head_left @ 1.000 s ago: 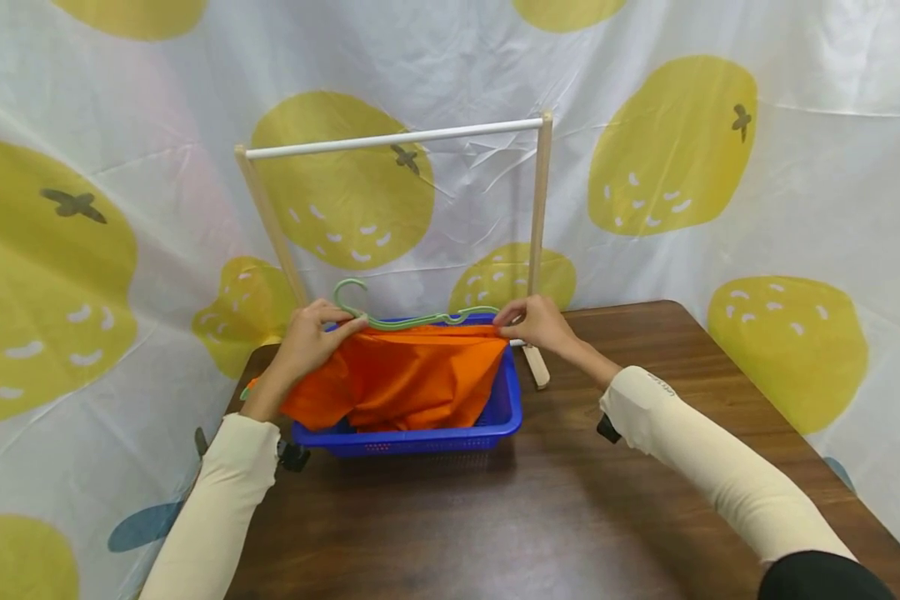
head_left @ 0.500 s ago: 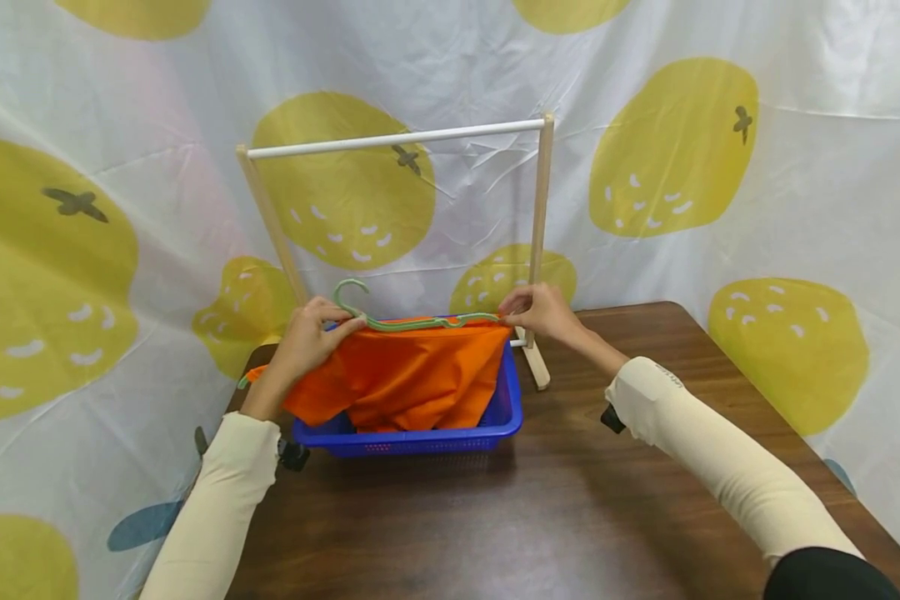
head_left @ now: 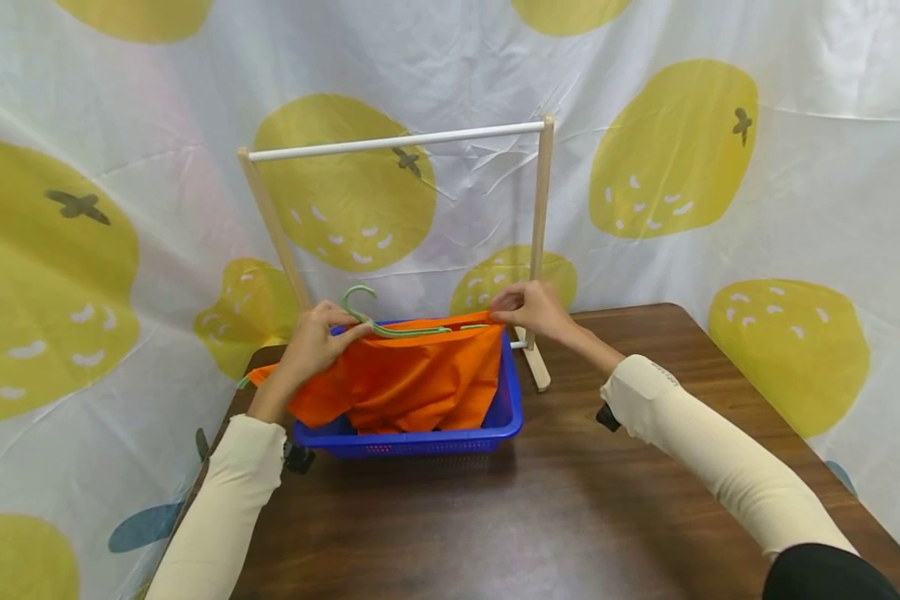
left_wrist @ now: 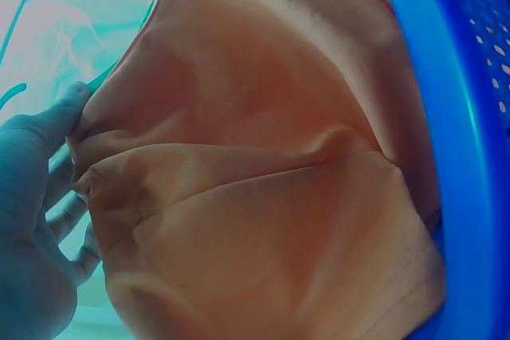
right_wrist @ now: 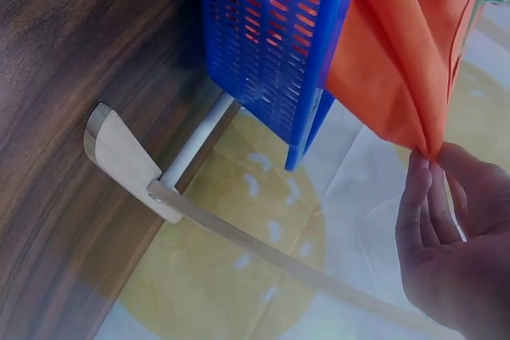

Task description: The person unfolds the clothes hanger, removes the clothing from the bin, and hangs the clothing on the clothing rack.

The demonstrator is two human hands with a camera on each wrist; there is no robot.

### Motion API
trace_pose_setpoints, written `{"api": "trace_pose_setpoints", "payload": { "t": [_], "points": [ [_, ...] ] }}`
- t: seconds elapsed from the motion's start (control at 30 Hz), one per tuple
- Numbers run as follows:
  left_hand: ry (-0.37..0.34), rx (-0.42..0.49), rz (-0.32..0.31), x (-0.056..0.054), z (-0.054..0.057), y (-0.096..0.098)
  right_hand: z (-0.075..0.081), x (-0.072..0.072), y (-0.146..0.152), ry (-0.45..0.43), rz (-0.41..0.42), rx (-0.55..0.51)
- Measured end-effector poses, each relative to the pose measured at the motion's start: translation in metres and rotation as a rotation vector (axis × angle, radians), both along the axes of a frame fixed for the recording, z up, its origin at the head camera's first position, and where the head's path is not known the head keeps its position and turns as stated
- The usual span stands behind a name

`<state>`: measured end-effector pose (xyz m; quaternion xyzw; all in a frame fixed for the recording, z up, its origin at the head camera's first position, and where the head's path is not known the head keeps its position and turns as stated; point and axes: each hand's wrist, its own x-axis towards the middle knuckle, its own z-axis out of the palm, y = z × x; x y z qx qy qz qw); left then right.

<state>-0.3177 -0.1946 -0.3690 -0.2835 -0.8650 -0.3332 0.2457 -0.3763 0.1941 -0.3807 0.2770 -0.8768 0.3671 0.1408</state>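
Two pinches: left hand [head_left: 315, 340] grasps green hanger [head_left: 408, 332] with orange cloth [head_left: 423, 379], right hand [head_left: 536, 313] cloth's corner. Cloth looks light, limp; best held by top edge.

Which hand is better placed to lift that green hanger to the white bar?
Probably the left hand: it grips the orange cloth near the hook of the green hanger. The right hand pinches the cloth farther along, away from the hook.
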Motion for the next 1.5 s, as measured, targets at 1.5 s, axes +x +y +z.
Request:
{"api": "trace_pose_setpoints", "payload": {
  "t": [1.5],
  "points": [
    [0.018, 0.162, -0.022, -0.006, -0.003, 0.013, -0.012, 0.009, -0.035, 0.071, 0.235, 0.201]
  ]
}}
